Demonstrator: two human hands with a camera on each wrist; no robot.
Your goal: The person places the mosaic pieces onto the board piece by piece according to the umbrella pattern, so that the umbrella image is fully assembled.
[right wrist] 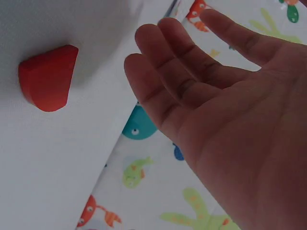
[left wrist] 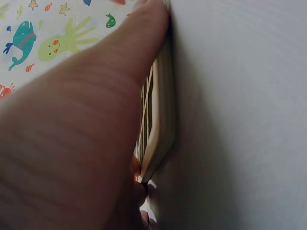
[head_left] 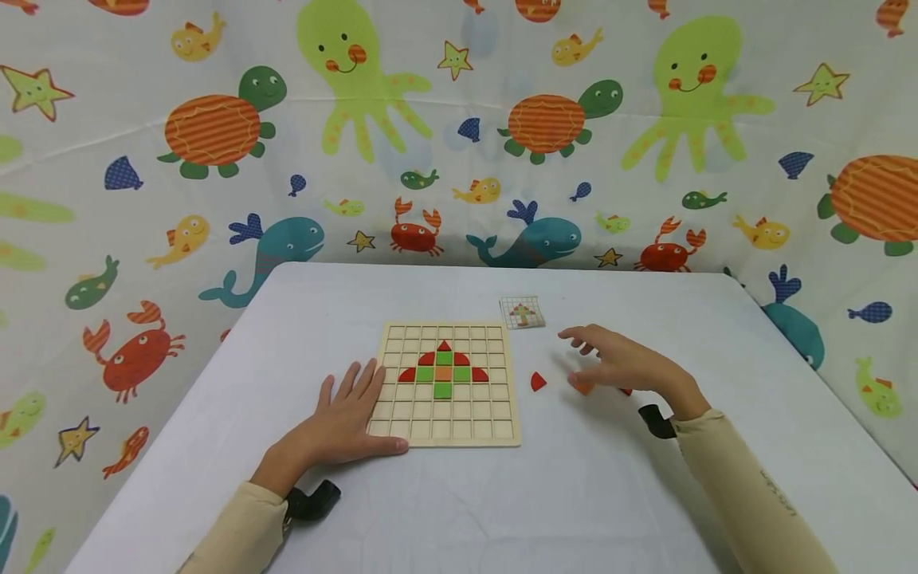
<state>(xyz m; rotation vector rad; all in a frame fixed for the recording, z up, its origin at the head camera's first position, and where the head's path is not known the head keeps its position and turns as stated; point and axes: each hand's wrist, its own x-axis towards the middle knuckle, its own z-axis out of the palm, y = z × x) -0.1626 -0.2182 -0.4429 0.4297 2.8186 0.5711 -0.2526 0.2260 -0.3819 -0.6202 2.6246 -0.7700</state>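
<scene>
A wooden grid board (head_left: 405, 430) lies on the table, with red, green and orange pieces set in a tree-like shape around an orange square (head_left: 444, 373). My left hand (head_left: 340, 426) rests at the board's lower left corner, fingers spread along its side and thumb on the front edge. Over the table to the right, my right hand (head_left: 624, 363) hovers with loosely bent fingers and nothing in them. Below it lies an orange piece (head_left: 584, 389), partly hidden by the thumb. A red quarter-round piece (head_left: 538, 382) lies to its left; another red piece (head_left: 626, 391) peeks out beneath the wrist.
Behind the board's right corner lies a small picture card (head_left: 523, 312) showing a similar pattern on a grid. The white table (head_left: 459, 510) ends at a patterned sea-animal cloth (head_left: 430, 183) hanging behind and at the sides.
</scene>
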